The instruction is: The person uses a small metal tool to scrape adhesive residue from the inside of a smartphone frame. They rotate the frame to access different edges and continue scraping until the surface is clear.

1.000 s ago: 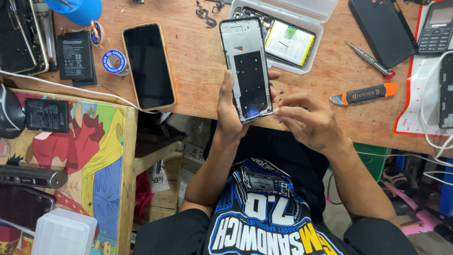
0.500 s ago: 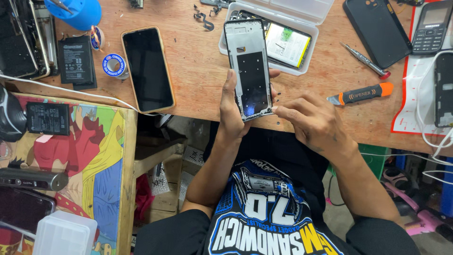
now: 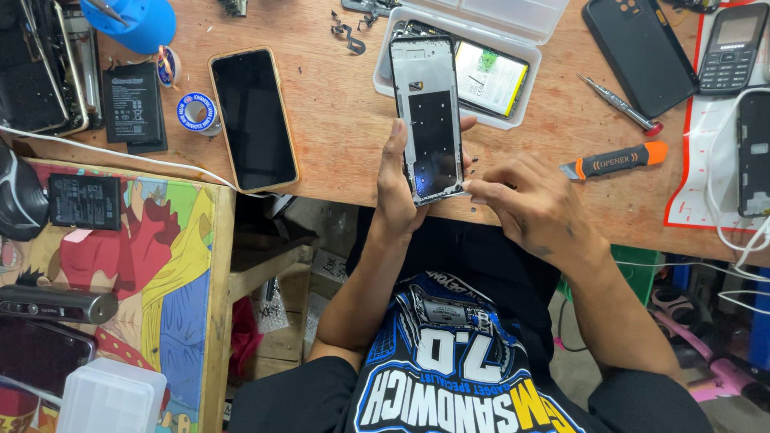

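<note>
The left hand (image 3: 397, 188) grips an opened phone frame (image 3: 429, 120), fingers clamped along its edges, above the wooden workbench (image 3: 337, 136). The right hand (image 3: 533, 208) has its fingertips pinched together at the frame's lower right corner. An orange-handled pry tool (image 3: 613, 160) lies just beside.

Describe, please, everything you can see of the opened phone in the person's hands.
The phone is a slim rectangular frame with its back cover off: a pale silvery body, a large black panel over its lower half and small dark parts near the top. It is held lengthwise above the wooden bench, its top end over a clear plastic box. The left hand grips its lower part from the side and beneath; the right hand has its fingers at the lower right corner.
</note>
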### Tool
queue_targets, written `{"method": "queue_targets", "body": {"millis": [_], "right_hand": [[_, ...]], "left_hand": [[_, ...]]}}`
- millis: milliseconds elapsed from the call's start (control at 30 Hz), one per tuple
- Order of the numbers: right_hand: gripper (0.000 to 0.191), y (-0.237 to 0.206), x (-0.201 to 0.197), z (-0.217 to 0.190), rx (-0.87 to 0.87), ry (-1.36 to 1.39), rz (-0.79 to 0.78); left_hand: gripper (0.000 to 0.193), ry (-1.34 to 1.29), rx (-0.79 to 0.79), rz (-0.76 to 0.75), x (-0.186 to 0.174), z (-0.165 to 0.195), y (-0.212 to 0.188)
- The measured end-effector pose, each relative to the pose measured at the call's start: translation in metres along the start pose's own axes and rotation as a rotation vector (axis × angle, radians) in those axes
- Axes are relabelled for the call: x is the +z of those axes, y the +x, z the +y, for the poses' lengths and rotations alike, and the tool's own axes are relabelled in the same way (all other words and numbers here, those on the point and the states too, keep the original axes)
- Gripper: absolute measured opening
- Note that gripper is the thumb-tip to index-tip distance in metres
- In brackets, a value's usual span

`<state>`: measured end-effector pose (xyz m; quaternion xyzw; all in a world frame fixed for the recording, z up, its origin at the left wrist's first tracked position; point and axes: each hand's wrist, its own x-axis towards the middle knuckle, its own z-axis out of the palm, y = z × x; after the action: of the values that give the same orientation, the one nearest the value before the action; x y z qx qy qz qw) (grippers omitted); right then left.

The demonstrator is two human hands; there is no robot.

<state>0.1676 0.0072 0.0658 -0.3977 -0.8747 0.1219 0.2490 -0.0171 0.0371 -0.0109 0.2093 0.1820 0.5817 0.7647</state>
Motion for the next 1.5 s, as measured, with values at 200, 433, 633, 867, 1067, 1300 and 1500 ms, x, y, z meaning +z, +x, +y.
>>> {"method": "queue_targets", "body": {"millis": [200,433,633,867,1067,1300,1500], "right_hand": [[0.024,-0.004,0.005,0.002,0.103,0.186,-0.032],[0.018,-0.009,0.009,0.008,0.089,0.23,-0.013],[0.019,-0.016,0.013,0.007,0.246,0.35,-0.019],[0.026,-0.018,0.011,0.006,0.285,0.394,-0.055],[0.02,-0.011,0.009,0.006,0.068,0.144,0.042],[0.029,-0.012,0.009,0.002,0.246,0.304,-0.023],[0.015,-0.013,0.008,0.008,0.161,0.338,-0.043]], "left_hand": [[0.069,0.093,0.049,-0.018,-0.002,-0.002,0.0],[0.069,0.09,0.038,-0.033,0.0,-0.001,-0.001],[0.068,0.066,0.04,-0.044,0.003,0.003,-0.001],[0.069,0.083,0.029,-0.046,0.004,0.004,-0.003],[0.069,0.14,0.054,-0.047,0.003,-0.003,-0.003],[0.067,0.083,0.001,-0.051,0.002,0.0,-0.005],[0.071,0.069,-0.02,-0.089,0.002,-0.002,-0.005]]}}
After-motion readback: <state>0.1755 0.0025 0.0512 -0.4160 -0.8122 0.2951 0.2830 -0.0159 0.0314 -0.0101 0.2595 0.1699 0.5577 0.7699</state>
